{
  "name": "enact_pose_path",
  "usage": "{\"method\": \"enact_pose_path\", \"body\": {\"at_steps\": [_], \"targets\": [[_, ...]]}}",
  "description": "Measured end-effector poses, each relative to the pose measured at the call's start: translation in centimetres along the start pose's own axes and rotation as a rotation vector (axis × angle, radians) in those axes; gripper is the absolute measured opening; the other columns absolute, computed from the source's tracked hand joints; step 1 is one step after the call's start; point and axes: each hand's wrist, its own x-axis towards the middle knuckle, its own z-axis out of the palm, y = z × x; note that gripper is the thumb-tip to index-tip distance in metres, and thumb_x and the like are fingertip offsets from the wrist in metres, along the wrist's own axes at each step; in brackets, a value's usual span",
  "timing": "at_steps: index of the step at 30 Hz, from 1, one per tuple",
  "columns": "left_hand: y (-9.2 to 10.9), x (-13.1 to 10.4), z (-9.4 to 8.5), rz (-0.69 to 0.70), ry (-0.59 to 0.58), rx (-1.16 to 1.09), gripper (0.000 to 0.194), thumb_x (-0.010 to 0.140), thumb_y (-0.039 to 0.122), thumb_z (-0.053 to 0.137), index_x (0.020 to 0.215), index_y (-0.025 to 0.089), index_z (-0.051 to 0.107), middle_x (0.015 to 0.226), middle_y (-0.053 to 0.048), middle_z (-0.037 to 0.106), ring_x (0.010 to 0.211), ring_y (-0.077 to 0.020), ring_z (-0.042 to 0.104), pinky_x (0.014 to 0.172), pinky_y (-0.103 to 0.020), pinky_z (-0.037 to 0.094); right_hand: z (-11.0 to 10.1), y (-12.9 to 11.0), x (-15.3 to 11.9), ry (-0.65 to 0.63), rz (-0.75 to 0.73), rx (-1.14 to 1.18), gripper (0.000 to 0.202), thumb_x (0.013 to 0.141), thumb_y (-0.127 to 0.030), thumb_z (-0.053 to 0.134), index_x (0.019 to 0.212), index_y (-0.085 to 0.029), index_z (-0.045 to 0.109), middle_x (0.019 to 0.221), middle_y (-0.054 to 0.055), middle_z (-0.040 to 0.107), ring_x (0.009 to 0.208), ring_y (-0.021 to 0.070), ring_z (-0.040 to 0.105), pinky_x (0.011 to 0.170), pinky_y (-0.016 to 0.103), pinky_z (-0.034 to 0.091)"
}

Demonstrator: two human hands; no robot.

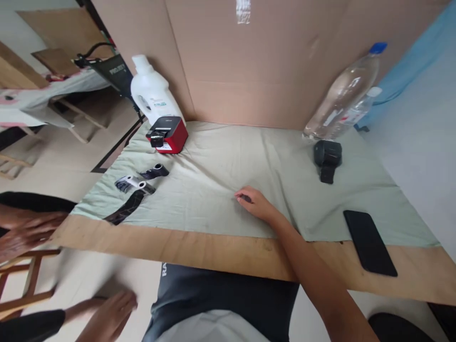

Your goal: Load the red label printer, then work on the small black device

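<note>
My right hand (253,202) rests on the light green cloth (228,161) near the middle of the table. Its fingers are curled around a small dark object, too small to make out. My left hand does not show. Left of my right hand lie several rolls of black ribbon (130,204), some with pale cores. Behind them stands a red and black box-shaped device (169,135) with black material at its front. To the right of my hand are a black device with a strap-like end (327,159) and a black phone (369,242) across the cloth's front edge.
A white jug (155,95) stands at the back left, two clear bottles (344,97) lean at the back right, and cardboard (249,61) rises behind. At the left, another person's hands (32,232) are near the table edge; a further hand (110,316) is lower down.
</note>
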Motion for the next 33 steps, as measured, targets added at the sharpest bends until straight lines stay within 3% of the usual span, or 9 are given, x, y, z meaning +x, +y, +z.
{"method": "enact_pose_path", "body": {"at_steps": [4, 7, 10, 13, 16, 19, 24, 28, 33], "targets": [[-3.4, 6.2, 1.9, 0.257, 0.134, -0.066, 0.039, 0.092, -0.003, 0.049, 0.092, 0.026, 0.075, 0.094, -0.003, 0.08, 0.089, -0.0224, 0.072, 0.088, -0.035, 0.052, -3.9, 1.4, -0.5, 0.227, 0.088, -0.13, 0.025, 0.098, -0.031, 0.058, 0.112, -0.024, 0.077, 0.121, 0.012, 0.077, 0.113, 0.0265, 0.071, 0.102, 0.045, 0.056], [-2.5, 11.4, 2.6, 0.302, 0.212, -0.014, 0.032, 0.097, 0.009, 0.057, 0.115, 0.028, 0.076, 0.111, -0.006, 0.082, 0.1, -0.0254, 0.073, 0.095, -0.04, 0.049, -10.3, 3.6, -1.4, 0.589, 0.266, -0.42, 0.04, 0.093, -0.029, 0.06, 0.13, -0.02, 0.07, 0.146, 0.018, 0.066, 0.141, 0.0342, 0.059, 0.119, 0.054, 0.048], [-1.4, 15.3, 3.5, 0.199, 0.185, 0.052, 0.043, 0.101, 0.029, 0.058, 0.143, 0.023, 0.067, 0.149, -0.014, 0.069, 0.135, -0.0342, 0.064, 0.117, -0.05, 0.041, -17.3, 5.9, -2.5, 0.758, 0.535, -0.699, 0.074, 0.087, -0.034, 0.071, 0.155, -0.013, 0.05, 0.164, 0.025, 0.047, 0.159, 0.0405, 0.037, 0.131, 0.06, 0.032], [-1.3, 16.8, 4.4, 0.135, 0.087, 0.048, 0.056, 0.105, 0.037, 0.052, 0.16, 0.023, 0.053, 0.169, -0.011, 0.05, 0.156, -0.0328, 0.047, 0.133, -0.053, 0.022, -22.2, 8.5, -3.1, 0.812, 0.763, -0.607, 0.096, 0.084, -0.046, 0.08, 0.164, -0.014, 0.038, 0.163, 0.028, 0.045, 0.154, 0.0463, 0.043, 0.128, 0.063, 0.037], [-1.6, 16.7, 4.8, 0.122, 0.023, 0.018, 0.057, 0.107, 0.037, 0.05, 0.163, 0.024, 0.051, 0.172, -0.008, 0.045, 0.16, -0.0284, 0.044, 0.137, -0.048, 0.017, -24.1, 11.6, -3.1, 0.843, 0.835, -0.442, 0.105, 0.07, -0.065, 0.087, 0.158, -0.028, 0.042, 0.156, 0.021, 0.054, 0.148, 0.0509, 0.05, 0.122, 0.073, 0.041], [-1.6, 16.6, 4.6, 0.091, -0.009, -0.007, 0.056, 0.108, 0.038, 0.05, 0.162, 0.025, 0.052, 0.173, -0.007, 0.043, 0.161, -0.0286, 0.042, 0.137, -0.05, 0.02, -24.5, 14.3, -2.9, 0.974, 0.723, -0.389, 0.105, 0.055, -0.081, 0.088, 0.143, -0.036, 0.051, 0.145, 0.018, 0.06, 0.146, 0.0568, 0.049, 0.117, 0.088, 0.035], [-1.4, 16.8, 4.3, 0.068, -0.044, -0.051, 0.057, 0.109, 0.038, 0.049, 0.164, 0.027, 0.05, 0.175, -0.006, 0.039, 0.162, -0.0287, 0.04, 0.137, -0.052, 0.024, -24.2, 14.5, -2.0, 1.083, 0.723, -0.366, 0.099, 0.041, -0.078, 0.095, 0.124, -0.033, 0.062, 0.128, 0.02, 0.063, 0.138, 0.0632, 0.052, 0.111, 0.096, 0.032], [-1.3, 16.8, 4.3, 0.047, -0.045, -0.093, 0.056, 0.109, 0.038, 0.049, 0.164, 0.027, 0.051, 0.175, -0.006, 0.039, 0.163, -0.0294, 0.039, 0.136, -0.054, 0.025, -21.3, 10.0, -0.5, 1.051, 0.694, -0.44, 0.088, 0.052, -0.075, 0.092, 0.121, -0.028, 0.065, 0.13, 0.023, 0.061, 0.136, 0.0593, 0.055, 0.113, 0.087, 0.039], [-1.1, 16.4, 4.4, 0.016, -0.047, -0.128, 0.055, 0.109, 0.039, 0.049, 0.163, 0.028, 0.052, 0.173, -0.007, 0.042, 0.162, -0.0314, 0.04, 0.135, -0.058, 0.029, -12.3, 2.7, 2.6, 0.885, 0.604, -0.503, 0.086, 0.069, -0.052, 0.088, 0.138, -0.013, 0.056, 0.137, 0.026, 0.057, 0.125, 0.041, 0.064, 0.109, 0.058, 0.053]]}}
